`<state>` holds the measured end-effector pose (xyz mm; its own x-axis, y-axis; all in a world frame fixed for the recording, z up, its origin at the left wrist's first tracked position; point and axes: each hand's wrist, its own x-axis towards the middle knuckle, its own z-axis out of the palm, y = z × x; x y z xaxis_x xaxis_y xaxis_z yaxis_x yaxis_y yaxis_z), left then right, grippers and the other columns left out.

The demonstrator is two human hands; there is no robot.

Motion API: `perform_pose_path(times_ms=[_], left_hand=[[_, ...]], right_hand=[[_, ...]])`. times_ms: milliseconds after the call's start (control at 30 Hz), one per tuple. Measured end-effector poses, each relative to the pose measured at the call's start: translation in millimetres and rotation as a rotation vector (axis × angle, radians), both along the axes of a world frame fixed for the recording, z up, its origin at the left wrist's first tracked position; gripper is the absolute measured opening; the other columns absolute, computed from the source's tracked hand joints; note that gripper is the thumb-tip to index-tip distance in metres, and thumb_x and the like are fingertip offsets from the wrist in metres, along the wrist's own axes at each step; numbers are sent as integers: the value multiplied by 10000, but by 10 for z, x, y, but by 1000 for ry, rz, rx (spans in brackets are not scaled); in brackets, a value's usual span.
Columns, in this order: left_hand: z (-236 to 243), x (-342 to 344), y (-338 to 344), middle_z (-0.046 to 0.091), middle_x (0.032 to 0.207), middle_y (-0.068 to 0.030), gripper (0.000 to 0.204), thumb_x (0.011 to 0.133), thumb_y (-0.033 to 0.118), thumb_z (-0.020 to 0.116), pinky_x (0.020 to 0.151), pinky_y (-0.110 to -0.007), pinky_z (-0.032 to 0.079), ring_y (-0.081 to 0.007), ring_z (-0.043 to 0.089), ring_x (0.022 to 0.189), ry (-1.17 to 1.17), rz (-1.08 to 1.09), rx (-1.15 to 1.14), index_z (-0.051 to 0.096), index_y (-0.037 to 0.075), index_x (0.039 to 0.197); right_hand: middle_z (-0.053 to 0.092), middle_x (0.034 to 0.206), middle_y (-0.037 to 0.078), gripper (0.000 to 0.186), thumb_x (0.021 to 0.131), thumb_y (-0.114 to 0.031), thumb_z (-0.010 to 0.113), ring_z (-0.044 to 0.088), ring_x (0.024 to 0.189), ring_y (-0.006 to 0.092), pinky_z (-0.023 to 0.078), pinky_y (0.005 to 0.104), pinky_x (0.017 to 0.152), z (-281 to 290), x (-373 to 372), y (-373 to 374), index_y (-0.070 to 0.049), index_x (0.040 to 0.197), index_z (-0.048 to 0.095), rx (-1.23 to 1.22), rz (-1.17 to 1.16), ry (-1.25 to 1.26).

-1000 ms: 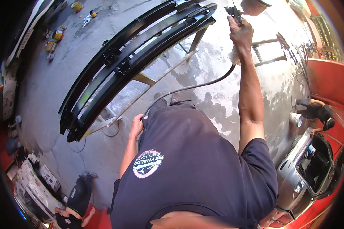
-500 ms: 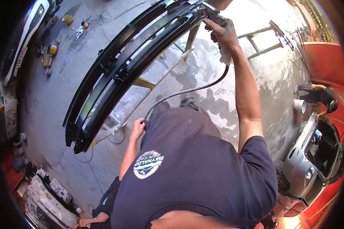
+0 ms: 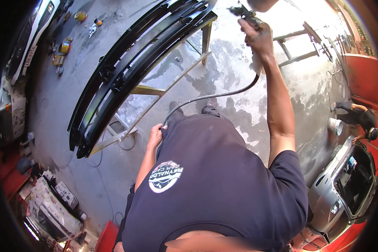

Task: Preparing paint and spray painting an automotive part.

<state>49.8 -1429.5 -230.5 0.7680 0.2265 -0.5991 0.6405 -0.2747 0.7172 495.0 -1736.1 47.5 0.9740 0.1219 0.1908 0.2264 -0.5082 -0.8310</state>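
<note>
My right hand [image 3: 260, 44] is closed around a spray gun [image 3: 244, 13], raised at the far right of a long black car grille [image 3: 128, 77]. A gap separates the gun from the grille. Above the gun a dark rounded cup [image 3: 262, 4] is partly cut off by the picture's edge. From the gun's handle a dark air hose [image 3: 214, 98] droops across to my left side. There my left hand [image 3: 155, 135] grips the hose close to my shirt. The grille is curved, glossy and slatted, and it lies on a yellowish frame stand [image 3: 151, 90].
Paint cans [image 3: 64, 47] stand on the floor at far left, near a white car [image 3: 38, 35]. A dark metal frame [image 3: 300, 44] stands at far right. Beyond it are a white bucket [image 3: 335, 126], a bent-over person [image 3: 361, 119] and a silver car [image 3: 338, 185].
My right hand and the spray gun have moved right, away from the grille's far end. My left hand stays on the hose. At lower left, another person's hand and sleeve have mostly left the picture.
</note>
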Motion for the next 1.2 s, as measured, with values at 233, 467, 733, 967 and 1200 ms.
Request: perform_pose_path(times_ms=[233, 467, 733, 967, 1200], left_hand=[[303, 265, -601, 602, 688, -14, 326, 987, 296, 687, 587, -295, 461, -105, 569, 621, 80, 14, -15, 647, -5, 869], [246, 317, -996, 596, 698, -12, 292, 993, 276, 683, 593, -292, 447, -105, 544, 627, 23, 40, -12, 676, -8, 925], [211, 232, -1202, 534, 677, -19, 328, 1002, 265, 657, 607, -296, 418, -100, 486, 655, 64, 93, 24, 610, -21, 848], [113, -54, -1233, 600, 720, -64, 231, 956, 211, 663, 662, -351, 454, -170, 554, 687, 130, 91, 112, 670, -19, 935], [-21, -583, -1195, 537, 688, -38, 248, 919, 240, 721, 649, -361, 422, -156, 497, 683, 133, 195, 152, 654, 5, 875]], right_hand=[[597, 611, 10, 303, 946, -324, 753, 548, 519, 76, 422, 245, 465, 124, -310, -445, -31, 881, 720, 124, 388, 400], [573, 576, 14, 389, 968, -375, 710, 539, 495, 89, 441, 271, 471, -137, 377, -765, -31, 790, 675, 48, 219, 93], [542, 569, -2, 385, 987, -349, 703, 506, 527, 82, 422, 267, 515, -288, 593, -995, -9, 809, 669, -53, 70, -147], [729, 772, 242, 347, 926, -201, 749, 748, 690, 261, 562, 378, 674, -261, -336, -831, 40, 1172, 710, -52, 357, 138], [720, 831, 253, 277, 917, -161, 769, 729, 719, 338, 536, 423, 686, -311, -1121, -159, 6, 1126, 699, 63, 777, 219]])
